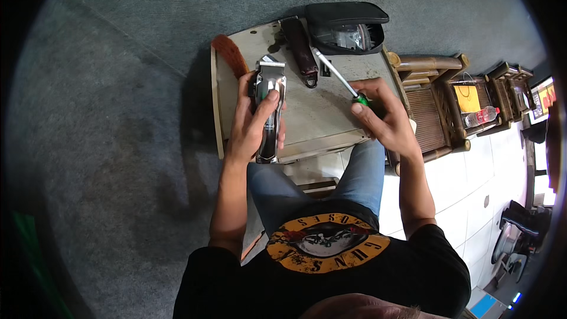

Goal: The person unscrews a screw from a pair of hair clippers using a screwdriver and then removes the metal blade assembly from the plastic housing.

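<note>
My left hand (250, 123) is wrapped round a silver and black hair clipper (271, 112), its blade end pointing away from me and the thumb lying on its upper face. Between the thumb and fingers of my right hand (387, 117) is a screwdriver (339, 75) with a green handle. Its metal shaft slants up to the left, the tip above the table near a second, dark red-brown clipper (300, 50). That clipper lies on the worn tabletop (322, 115). Beside my left fingers rests a brush with reddish-brown bristles (230, 53).
An unzipped black case (347, 14) with clear plastic bags in it stands at the table's far right corner. A small black piece (325, 69) lies before it. Bamboo seats (426, 115) are to the right, one bearing a plastic bottle (481, 117). A grey wall (118, 82) is beyond.
</note>
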Tool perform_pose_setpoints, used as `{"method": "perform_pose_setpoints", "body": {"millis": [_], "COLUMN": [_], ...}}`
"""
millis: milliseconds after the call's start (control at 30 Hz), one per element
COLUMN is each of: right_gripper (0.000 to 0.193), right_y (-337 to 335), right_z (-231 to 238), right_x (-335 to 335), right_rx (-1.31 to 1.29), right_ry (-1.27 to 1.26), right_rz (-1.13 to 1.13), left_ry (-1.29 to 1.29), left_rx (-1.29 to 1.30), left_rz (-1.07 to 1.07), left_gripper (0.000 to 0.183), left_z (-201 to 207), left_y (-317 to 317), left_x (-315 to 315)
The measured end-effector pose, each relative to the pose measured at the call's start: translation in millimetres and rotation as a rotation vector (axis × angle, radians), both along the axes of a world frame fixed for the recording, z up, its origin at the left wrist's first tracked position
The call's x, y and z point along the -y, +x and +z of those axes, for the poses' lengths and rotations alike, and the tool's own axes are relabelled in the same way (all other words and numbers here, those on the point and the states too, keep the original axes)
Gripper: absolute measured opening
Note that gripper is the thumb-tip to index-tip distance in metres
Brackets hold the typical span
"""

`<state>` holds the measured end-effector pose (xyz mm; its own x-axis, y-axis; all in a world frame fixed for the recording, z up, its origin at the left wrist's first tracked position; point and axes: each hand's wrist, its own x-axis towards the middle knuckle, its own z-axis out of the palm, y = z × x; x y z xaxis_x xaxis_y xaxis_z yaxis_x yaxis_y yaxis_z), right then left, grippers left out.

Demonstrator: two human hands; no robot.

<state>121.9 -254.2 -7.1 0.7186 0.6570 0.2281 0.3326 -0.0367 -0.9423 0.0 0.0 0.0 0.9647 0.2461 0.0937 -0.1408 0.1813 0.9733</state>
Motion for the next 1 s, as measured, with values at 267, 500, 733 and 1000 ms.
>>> {"method": "perform_pose_setpoints", "body": {"millis": [267, 500, 733, 1000], "right_gripper": [0.037, 0.036, 0.036, 0.038], "right_y": [18, 18, 20, 23], "right_z": [8, 3, 6, -6], "right_x": [-3, 1, 0, -1], "right_rx": [-0.229, -0.162, -0.079, 0.035], "right_ry": [-0.047, -0.096, -0.103, -0.064], "right_rz": [0.222, 0.223, 0.291, 0.292], "left_ry": [0.084, 0.118, 0.062, 0.071], "left_rx": [-0.058, -0.044, -0.038, -0.044], "left_rz": [-0.016, 0.046, 0.066, 0.081], "left_gripper": [0.046, 0.057, 0.056, 0.057], "left_z": [8, -2, -2, -3], "left_y": [-9, -9, -8, -8], "left_x": [-16, -7, -7, -4]}}
